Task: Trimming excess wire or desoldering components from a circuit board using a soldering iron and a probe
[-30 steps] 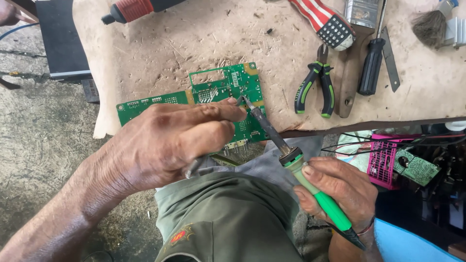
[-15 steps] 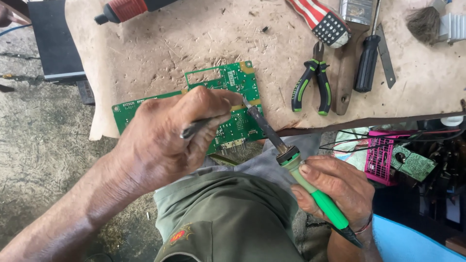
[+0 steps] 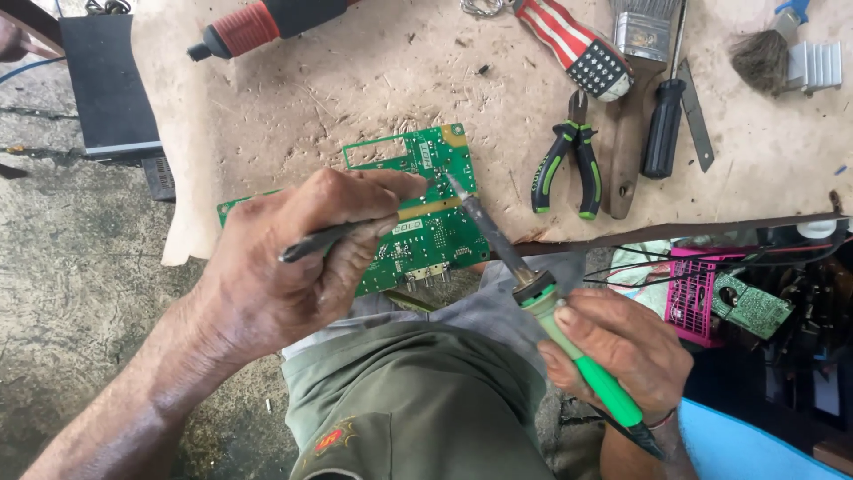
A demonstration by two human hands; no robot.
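A green circuit board (image 3: pixel 433 229) lies at the near edge of a worn wooden board (image 3: pixel 382 80). My left hand (image 3: pixel 293 258) rests over the circuit board's left part and pinches a thin dark tool (image 3: pixel 324 240), its tip hidden by my fingers. My right hand (image 3: pixel 617 351) grips the green handle of a soldering iron (image 3: pixel 524 280). The iron's dark tip touches the circuit board near its upper middle.
Green-handled pliers (image 3: pixel 569 164), a black screwdriver (image 3: pixel 664 133), a paintbrush (image 3: pixel 635 53), a striped handle (image 3: pixel 573 44) and a red-and-black tool (image 3: pixel 258 25) lie on the wooden board. A black box (image 3: pixel 107 84) sits at left. A pink basket (image 3: pixel 697 293) with a small circuit board is at right.
My left hand has slid slightly left and down along the circuit board, showing more of the thin tool. The soldering iron's tip stays on the board.
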